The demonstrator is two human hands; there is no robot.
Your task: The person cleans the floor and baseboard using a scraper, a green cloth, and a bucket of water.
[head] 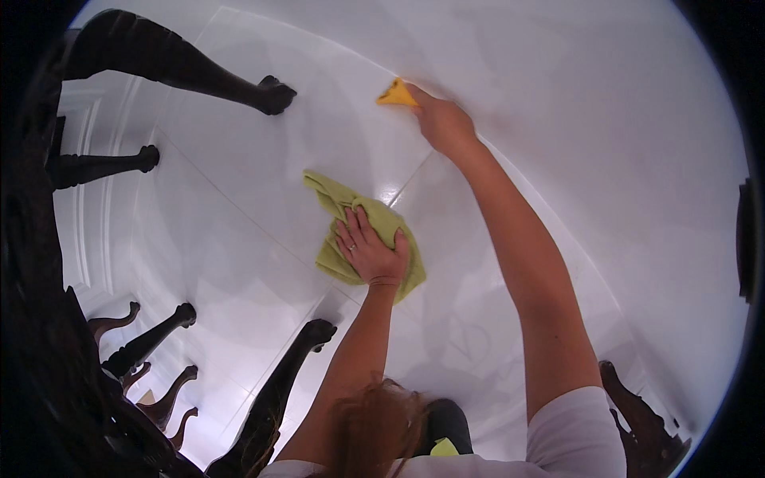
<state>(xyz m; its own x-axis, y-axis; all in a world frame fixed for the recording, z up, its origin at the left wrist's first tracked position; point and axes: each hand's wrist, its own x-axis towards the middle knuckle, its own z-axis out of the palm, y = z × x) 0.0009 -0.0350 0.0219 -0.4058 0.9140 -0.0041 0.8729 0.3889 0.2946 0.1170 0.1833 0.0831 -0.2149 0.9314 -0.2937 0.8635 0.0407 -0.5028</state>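
Observation:
Under my left hand point(374, 254) lies a crumpled lime-green cloth point(323, 191), spread on the glossy white tiled floor point(239, 251). That hand presses flat on the cloth with its thumb apart, and a ring shows on one finger. Farther ahead and to the right, my right hand point(445, 122) grips a folded yellow cloth point(397, 94) with dark marks on it. A pointed corner of the yellow cloth sticks out from the fingers. It is held low where the floor meets the white wall point(586, 107); part of it is hidden in the hand.
A dark carved wooden furniture leg point(209, 71) stands ahead left, another leg point(293, 364) near my left forearm. The dark furniture edge point(30, 269) runs along the left. Several thinner curved legs point(164, 400) stand beyond it. A dark wooden piece point(642, 424) is at lower right.

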